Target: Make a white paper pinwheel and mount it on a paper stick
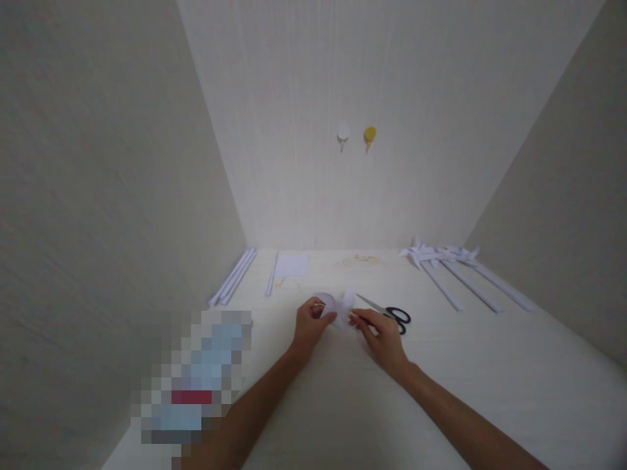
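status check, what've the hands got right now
Left hand and right hand both pinching white paper piece. Paper low over table. Scissors lie just behind right hand.

Legible text, labels, brands, numbers, signs: none. The white paper piece [343, 307] I hold bears no print that I can read; the scissors [386, 311] beside my fingers show no brand mark; the paper sheet [292, 265] farther back shows no writing.
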